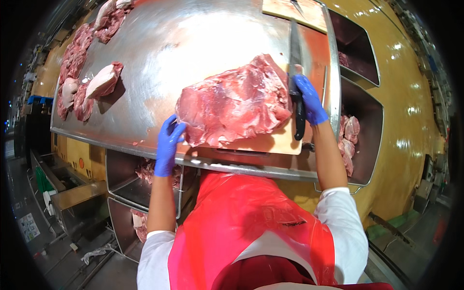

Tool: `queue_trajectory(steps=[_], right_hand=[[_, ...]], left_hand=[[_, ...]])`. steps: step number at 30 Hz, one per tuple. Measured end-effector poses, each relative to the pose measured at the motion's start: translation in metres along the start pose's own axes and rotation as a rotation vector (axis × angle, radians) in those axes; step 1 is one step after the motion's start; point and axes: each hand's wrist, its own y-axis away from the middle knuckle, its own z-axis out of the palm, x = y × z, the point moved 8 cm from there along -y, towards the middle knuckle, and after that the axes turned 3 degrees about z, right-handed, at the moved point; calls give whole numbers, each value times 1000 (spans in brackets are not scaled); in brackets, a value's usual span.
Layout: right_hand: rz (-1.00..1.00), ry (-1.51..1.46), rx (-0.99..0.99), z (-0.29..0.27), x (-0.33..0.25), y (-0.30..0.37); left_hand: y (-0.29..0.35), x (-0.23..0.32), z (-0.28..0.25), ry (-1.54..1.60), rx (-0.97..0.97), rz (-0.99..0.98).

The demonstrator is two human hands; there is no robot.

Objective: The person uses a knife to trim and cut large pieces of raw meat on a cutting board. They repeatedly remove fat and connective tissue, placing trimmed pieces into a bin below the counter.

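Here, with the left hand (168, 145) gripping the near-left edge of the meat slab (234, 104) on the cutting board (270, 143), keep the right hand (309, 99), closed around the knife (296, 72), cutting away from those fingers.

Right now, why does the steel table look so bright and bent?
Head view: overhead light glares white off the steel table, washing out its centre; the fisheye lens bows its straight edges near the dark rim; the slab of meat stays sharp.

Blue disposable gloves are worn on left hand (168, 145) and right hand (309, 99); white short sleeves (345, 227) and a red plastic apron (241, 227) are seen.
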Motion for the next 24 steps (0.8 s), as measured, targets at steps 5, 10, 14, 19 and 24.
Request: queue_trajectory(steps=[5, 10, 14, 19, 24], right_hand=[[41, -99, -18, 62, 27, 0], [-91, -311, 93, 86, 65, 29], [-133, -125, 205, 88, 59, 54], [-161, -150, 374, -8, 38, 92], [-61, -197, 327, 25, 69, 96]], left_hand=[[-35, 18, 26, 230, -44, 234], [-42, 79, 30, 405, -248, 120], [18, 176, 139, -417, -638, 497], [-19, 202, 169, -630, -461, 787], [-30, 159, 200, -953, -611, 1000]])
